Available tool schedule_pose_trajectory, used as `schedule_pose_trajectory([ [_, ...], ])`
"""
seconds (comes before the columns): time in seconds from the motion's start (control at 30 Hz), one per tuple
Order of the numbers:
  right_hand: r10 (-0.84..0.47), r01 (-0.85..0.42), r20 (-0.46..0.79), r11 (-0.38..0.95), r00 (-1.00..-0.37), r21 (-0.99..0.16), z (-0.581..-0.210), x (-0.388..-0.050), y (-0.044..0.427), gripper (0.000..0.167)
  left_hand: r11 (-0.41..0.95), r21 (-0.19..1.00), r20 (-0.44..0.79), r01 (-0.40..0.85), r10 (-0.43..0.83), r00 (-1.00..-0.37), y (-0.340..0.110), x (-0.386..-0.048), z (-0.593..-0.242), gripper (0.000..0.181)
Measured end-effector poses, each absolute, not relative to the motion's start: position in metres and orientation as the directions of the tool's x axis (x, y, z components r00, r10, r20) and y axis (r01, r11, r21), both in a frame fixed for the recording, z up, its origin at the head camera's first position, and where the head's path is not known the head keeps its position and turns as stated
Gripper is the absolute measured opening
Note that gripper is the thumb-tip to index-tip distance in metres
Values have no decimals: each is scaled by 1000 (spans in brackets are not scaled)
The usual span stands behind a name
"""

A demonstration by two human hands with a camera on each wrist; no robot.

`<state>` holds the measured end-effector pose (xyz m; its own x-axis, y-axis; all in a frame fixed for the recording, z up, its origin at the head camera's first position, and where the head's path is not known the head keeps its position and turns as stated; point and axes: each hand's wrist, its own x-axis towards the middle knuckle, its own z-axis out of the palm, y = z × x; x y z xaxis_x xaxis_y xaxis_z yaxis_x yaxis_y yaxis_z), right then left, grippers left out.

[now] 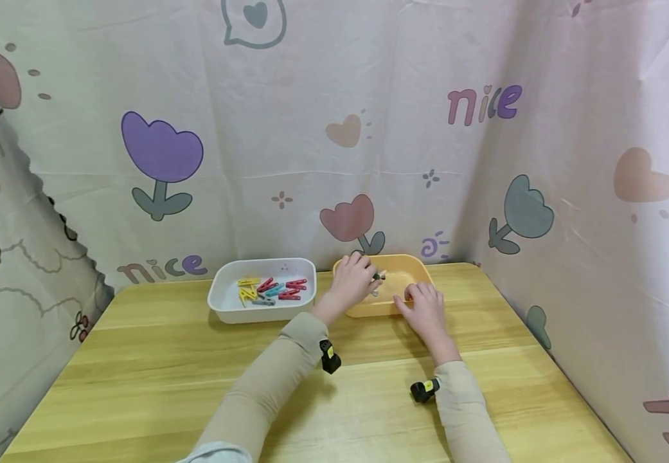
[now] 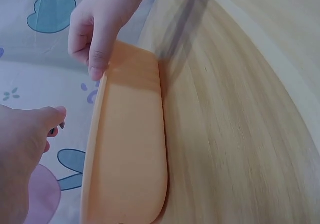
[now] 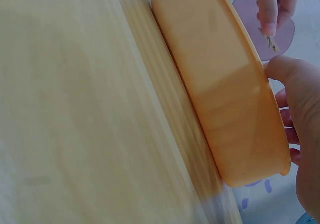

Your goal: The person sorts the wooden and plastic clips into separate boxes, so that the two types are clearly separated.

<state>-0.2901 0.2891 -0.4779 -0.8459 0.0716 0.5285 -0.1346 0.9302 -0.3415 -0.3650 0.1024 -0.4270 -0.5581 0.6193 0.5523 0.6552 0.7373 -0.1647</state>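
Over the left part of an orange-yellow plastic bin (image 1: 400,260), my left hand (image 1: 354,281) pinches a small piece (image 3: 272,44) between thumb and fingertips. The piece looks dark in the head view and pale with dark marks in the right wrist view; its kind is unclear. My right hand (image 1: 427,310) grips the bin's near rim toward the right, thumb on the outer side and fingers curled over the inside. Left of this bin stands a white bin (image 1: 224,315) with several red, yellow, blue and grey clothespins (image 1: 265,290) lying in it.
Both bins stand at the back of a wooden table (image 1: 195,360), close to a printed curtain (image 1: 288,128) that hangs behind and along the sides. A black wrist camera (image 1: 330,357) is on the left arm, another black camera (image 1: 425,390) on the right.
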Motion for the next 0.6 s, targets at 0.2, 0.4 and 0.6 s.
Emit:
schedule_pose_trajectory([
  [0.2, 70, -136, 527, 930, -847, -341, -478, -291, 289, 28, 773, -126, 503, 622, 590, -632, 109, -371, -430, 28],
  [0.4, 75, -127, 522, 932, -850, -341, -479, -292, 289, 28, 810, -72, 429, 582, 552, -715, 115, -375, -436, 30],
  [0.6, 77, -128, 528, 931, -846, -341, -479, -291, 289, 28, 828, 6, 411, 560, 509, -757, 121, -378, -441, 32],
])
